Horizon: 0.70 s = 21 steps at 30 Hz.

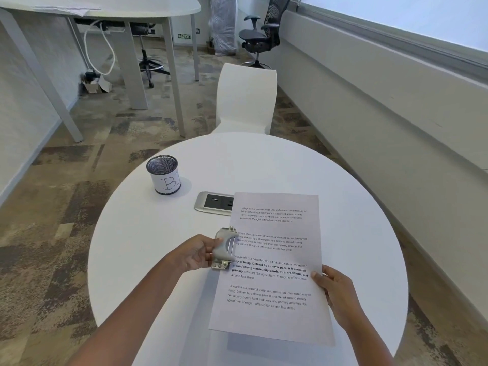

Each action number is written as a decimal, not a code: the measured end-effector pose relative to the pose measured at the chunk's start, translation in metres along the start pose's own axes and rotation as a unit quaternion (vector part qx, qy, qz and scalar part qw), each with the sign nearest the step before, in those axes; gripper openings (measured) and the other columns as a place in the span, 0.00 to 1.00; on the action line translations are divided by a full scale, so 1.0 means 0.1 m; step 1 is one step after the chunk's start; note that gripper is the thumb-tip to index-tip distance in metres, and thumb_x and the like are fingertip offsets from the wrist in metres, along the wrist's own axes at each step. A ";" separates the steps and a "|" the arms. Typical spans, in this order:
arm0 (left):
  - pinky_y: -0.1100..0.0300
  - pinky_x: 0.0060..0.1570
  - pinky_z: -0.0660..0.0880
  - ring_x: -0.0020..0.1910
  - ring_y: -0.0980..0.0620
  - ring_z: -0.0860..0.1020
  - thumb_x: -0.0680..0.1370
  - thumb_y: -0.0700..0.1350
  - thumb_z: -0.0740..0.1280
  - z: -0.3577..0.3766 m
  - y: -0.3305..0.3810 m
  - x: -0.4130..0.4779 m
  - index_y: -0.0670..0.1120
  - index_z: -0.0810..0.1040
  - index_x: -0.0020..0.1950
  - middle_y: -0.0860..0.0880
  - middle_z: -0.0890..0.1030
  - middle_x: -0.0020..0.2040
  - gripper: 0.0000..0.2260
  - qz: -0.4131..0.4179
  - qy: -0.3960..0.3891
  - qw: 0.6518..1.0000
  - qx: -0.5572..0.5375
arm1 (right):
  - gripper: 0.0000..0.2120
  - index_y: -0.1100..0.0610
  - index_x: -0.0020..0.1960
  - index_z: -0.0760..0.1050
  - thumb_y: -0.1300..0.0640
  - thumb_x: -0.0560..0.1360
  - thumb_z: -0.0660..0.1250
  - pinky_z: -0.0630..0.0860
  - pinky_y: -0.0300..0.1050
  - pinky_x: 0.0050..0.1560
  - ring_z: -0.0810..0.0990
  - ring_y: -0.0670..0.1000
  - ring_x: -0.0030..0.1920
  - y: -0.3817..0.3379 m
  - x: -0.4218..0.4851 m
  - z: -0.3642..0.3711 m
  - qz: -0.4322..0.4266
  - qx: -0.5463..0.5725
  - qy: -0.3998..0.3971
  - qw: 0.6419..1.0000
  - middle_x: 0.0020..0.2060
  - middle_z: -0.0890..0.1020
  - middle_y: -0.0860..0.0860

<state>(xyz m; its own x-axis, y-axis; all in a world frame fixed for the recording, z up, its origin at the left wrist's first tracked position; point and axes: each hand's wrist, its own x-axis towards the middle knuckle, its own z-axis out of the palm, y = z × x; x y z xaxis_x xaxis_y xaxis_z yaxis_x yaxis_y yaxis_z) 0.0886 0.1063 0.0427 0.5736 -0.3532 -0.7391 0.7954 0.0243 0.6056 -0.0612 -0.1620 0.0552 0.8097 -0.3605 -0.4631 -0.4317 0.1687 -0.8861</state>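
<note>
Item: hole punch (224,248), gripped in the curled fingers of the left hand (196,253), astride the left edge of the printed sheet (274,276). The right hand (334,289) pinches the opposite edge. Seat the paper square and fully home (then squeeze). Mesh cup (164,175) well apart; table (356,207) open rightward.

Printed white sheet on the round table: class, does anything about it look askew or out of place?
Yes. The printed white paper sheet sits slanted, its far left corner covering part of the silver socket panel in the round white table. The left hand holds a grey metal hole punch on its edge.
</note>
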 end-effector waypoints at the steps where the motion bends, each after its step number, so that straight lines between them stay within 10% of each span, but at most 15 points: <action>1: 0.63 0.24 0.78 0.22 0.52 0.80 0.77 0.38 0.62 0.00 0.00 0.01 0.38 0.74 0.40 0.45 0.81 0.23 0.07 0.003 0.003 1.000 -0.001 | 0.10 0.63 0.54 0.77 0.68 0.75 0.62 0.77 0.52 0.45 0.81 0.59 0.42 0.00 0.00 0.00 -0.001 0.001 0.000 1.000 0.45 0.83 0.62; 21: 0.61 0.26 0.75 0.33 0.50 0.73 0.78 0.33 0.61 0.10 -0.02 0.12 0.43 0.75 0.38 0.51 0.80 0.22 0.10 0.047 0.073 0.996 0.014 | 0.10 0.62 0.53 0.77 0.68 0.75 0.62 0.78 0.51 0.46 0.81 0.58 0.42 -0.02 0.03 0.01 -0.007 0.002 0.007 1.000 0.44 0.84 0.61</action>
<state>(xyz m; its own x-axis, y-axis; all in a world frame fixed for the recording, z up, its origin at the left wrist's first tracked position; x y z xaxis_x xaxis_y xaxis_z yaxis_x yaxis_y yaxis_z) 0.0912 0.0926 0.0357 0.6693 -0.2105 -0.7126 0.7323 0.0246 0.6806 -0.0578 -0.1621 0.0554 0.8096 -0.3764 -0.4505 -0.4189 0.1672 -0.8925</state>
